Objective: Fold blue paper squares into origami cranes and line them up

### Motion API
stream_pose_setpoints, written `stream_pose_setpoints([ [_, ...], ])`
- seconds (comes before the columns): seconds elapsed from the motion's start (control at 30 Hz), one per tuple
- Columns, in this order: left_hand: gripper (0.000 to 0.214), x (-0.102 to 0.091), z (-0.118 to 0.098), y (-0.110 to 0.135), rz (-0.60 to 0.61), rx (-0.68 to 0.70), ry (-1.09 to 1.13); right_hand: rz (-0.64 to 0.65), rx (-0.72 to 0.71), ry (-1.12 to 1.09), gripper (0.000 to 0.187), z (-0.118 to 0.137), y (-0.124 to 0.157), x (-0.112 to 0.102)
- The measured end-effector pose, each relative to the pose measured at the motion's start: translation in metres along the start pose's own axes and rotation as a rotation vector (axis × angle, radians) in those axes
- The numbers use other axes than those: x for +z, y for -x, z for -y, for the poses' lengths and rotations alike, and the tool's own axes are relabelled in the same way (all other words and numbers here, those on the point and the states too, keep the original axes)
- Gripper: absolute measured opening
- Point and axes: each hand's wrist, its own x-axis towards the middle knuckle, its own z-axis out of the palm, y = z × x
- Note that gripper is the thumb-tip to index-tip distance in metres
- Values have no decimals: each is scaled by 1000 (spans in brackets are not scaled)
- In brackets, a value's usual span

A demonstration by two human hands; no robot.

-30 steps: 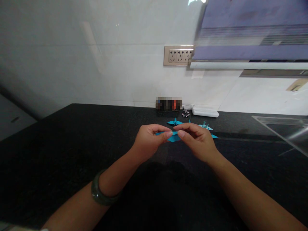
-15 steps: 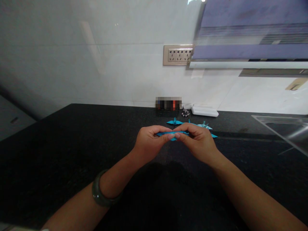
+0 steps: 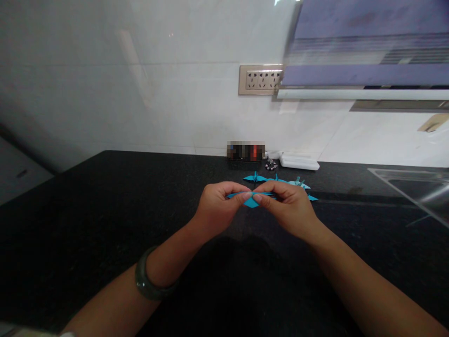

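A folded piece of blue paper point(image 3: 251, 202) is pinched between both hands above the dark countertop. My left hand point(image 3: 218, 206) grips its left side, thumb on the near face and fingers behind. On the right side, my right hand point(image 3: 289, 206) holds it the same way, with the two thumbs almost meeting in the middle. A pointed blue flap shows below the thumbs, while the fingers hide much of the rest. Just beyond the hands lie several blue folded paper cranes point(image 3: 255, 178), partly covered by my right hand.
Against the wall stand a pixelated dark box point(image 3: 246, 152) and a white packet point(image 3: 299, 162), with a small beaded ring point(image 3: 271, 164) between them. A metal sink point(image 3: 417, 187) is set into the black countertop point(image 3: 105, 210) at right. A socket panel point(image 3: 260, 80) and purple blind point(image 3: 365, 42) are above.
The folded blue paper has tilted slightly, so more of its pointed lower flap faces me. Both hands keep their pinch in nearly the same place.
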Motion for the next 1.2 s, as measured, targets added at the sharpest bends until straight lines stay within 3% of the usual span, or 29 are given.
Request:
stream_pose_setpoints([
  [0.27, 18, -3, -1, 1, 49, 28, -113, 17, 52, -62, 14, 3, 1, 4],
  [0.43, 26, 0, 2, -2, 156, -167, 194, 10, 121, -83, 15, -1, 1, 2],
  [0.57, 24, 0, 5, -3, 119, -218, 273, 21, 142, -93, 16, -4, 1, -1],
  [0.87, 18, -1, 3, -2, 108, -144, 126, 96, 118, -10, 21, -1, -1, 1],
  [1.13, 15, -1, 4, -3, 84, -160, 172, 238, 214, -299, 24, -6, -1, -5],
  [1.2, 15, -1, 3, -3, 73, -167, 182, 199, 226, -307, 24, -9, -2, -5],
])
